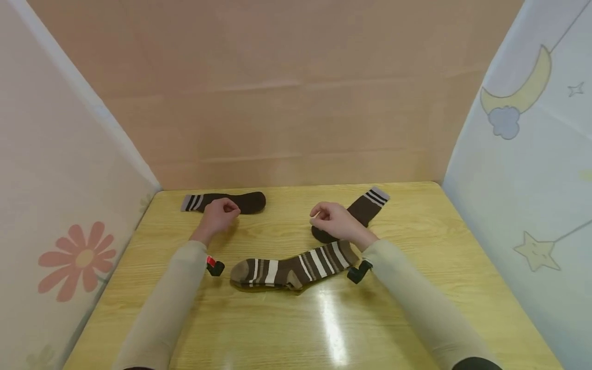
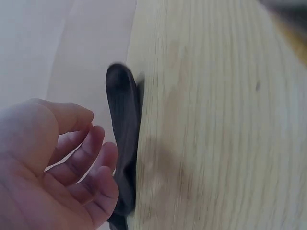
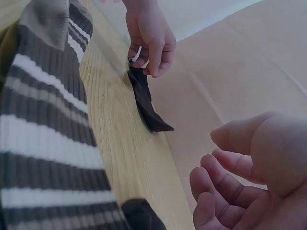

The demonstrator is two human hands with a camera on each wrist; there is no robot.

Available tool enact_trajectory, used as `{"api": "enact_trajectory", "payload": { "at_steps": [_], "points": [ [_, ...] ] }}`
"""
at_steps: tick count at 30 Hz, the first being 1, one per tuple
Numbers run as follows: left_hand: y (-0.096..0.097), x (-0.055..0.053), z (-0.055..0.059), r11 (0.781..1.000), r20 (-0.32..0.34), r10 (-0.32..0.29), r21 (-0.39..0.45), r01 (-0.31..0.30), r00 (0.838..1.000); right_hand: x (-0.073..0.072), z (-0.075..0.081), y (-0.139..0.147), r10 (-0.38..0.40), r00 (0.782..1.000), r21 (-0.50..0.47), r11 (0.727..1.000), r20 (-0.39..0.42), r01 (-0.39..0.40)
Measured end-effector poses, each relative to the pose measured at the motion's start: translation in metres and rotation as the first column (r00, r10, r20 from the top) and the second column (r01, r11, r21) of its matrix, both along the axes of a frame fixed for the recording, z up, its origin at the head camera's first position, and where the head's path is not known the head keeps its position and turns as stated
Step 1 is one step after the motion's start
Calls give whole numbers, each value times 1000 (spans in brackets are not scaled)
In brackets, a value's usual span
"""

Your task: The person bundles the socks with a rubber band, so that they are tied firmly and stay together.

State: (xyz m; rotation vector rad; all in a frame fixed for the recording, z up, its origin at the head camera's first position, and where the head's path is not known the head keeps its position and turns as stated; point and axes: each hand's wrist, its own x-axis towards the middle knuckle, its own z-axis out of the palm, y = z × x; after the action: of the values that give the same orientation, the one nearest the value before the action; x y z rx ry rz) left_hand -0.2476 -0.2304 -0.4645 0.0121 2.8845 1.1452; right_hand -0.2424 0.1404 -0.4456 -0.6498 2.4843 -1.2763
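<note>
My left hand hovers over a dark brown sock with a grey, black-striped cuff, lying at the back left. In the left wrist view its fingers curl loosely with nothing between them, beside that sock. A similar dark sock lies slanted at the back right, partly covered by my right hand. Loosely bent and empty fingers show in the right wrist view. Nearer me, a brown sock with white stripes lies sideways, its cuff end below the right hand.
The wooden table is bordered by a tan back panel. A pale wall with a flower stands at the left, and one with a moon and star at the right. Small black devices sit at both wrists.
</note>
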Motion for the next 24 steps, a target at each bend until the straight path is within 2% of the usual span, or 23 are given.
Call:
{"api": "enact_trajectory", "payload": {
  "at_steps": [4,12,16,24],
  "points": [
    [5,-7,0,1000,-15,-21,-1,21,1000,-9,2,-16,21,999,-10,1000,30,-21],
    [34,-21,-4,996,-38,-90,-29,89,995,-21,-1,-44,30,996,-29,999,85,-28],
    [47,-26,-8,989,-53,-121,-87,116,991,-24,1,-53,3,996,-5,1000,89,-3],
    [66,-40,-14,965,-64,-136,-235,118,989,-33,-3,-67,-14,997,-10,1000,74,14]
  ]
}}
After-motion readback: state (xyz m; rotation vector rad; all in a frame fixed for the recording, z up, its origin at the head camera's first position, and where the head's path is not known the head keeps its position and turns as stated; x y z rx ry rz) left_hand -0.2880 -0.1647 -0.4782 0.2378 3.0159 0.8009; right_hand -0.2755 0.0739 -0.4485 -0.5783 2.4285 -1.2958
